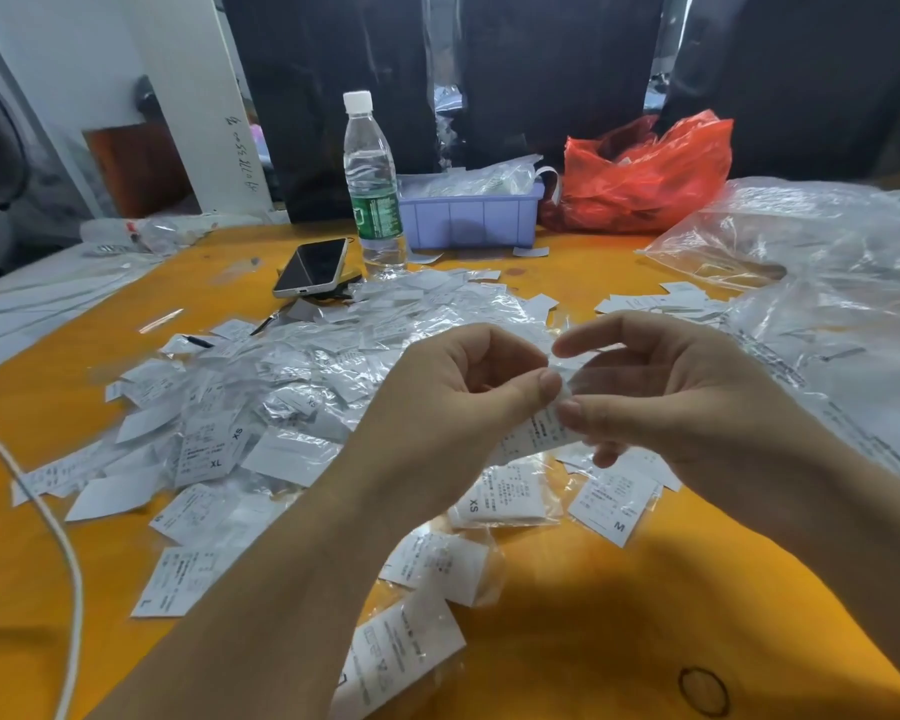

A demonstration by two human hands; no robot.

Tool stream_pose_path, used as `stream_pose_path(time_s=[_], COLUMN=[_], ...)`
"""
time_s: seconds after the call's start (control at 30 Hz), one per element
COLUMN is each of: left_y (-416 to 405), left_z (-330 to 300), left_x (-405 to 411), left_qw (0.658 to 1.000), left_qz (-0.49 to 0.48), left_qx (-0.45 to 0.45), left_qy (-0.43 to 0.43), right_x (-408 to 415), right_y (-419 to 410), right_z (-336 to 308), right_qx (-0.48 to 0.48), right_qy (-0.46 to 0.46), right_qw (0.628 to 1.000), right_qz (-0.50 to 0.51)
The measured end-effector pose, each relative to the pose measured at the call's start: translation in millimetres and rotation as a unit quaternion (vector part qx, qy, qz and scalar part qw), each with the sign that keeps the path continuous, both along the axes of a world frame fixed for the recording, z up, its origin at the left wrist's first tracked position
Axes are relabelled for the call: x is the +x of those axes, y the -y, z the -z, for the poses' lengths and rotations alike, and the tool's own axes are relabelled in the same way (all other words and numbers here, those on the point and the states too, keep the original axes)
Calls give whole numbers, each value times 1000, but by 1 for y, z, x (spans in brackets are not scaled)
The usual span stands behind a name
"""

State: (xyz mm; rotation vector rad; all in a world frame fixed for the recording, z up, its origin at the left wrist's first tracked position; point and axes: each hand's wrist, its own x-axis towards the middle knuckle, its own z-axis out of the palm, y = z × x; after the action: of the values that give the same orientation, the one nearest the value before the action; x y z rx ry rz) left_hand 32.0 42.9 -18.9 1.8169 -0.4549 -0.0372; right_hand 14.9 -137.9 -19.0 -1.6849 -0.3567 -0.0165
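Hands (pixel 567 407) pinch a printed label (pixel 539 433); nearby labels (pixel 494 498) read XS, M.

Your left hand (pixel 448 407) and right hand (pixel 666 402) both pinch one white label (pixel 539 436) above the orange counter (pixel 619 615). The pile of bagged labels (pixel 302 366) lies just left of them. The water bottle (pixel 372 184), phone (pixel 313 267) and purple bin (pixel 468 215) sit behind the pile.

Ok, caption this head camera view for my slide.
Left hand and right hand pinch a printed label above a heap of bagged labels on an orange table.
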Motion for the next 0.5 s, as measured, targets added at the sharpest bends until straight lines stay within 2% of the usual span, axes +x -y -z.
stream_pose_path(time_s=[0.2, 0.5], left_y=[-13, -5], left_z=[-6, -4], left_x=[9, 4], left_qw=[996, 999], left_qz=[17, 10], left_qx=[31, -24], left_qy=[-79, -19], right_x=[3, 0], right_y=[5, 1], right_z=[-2, -2], right_qx=[19, 28], right_qy=[-21, -6], right_qw=[999, 999], right_qz=[28, 32])
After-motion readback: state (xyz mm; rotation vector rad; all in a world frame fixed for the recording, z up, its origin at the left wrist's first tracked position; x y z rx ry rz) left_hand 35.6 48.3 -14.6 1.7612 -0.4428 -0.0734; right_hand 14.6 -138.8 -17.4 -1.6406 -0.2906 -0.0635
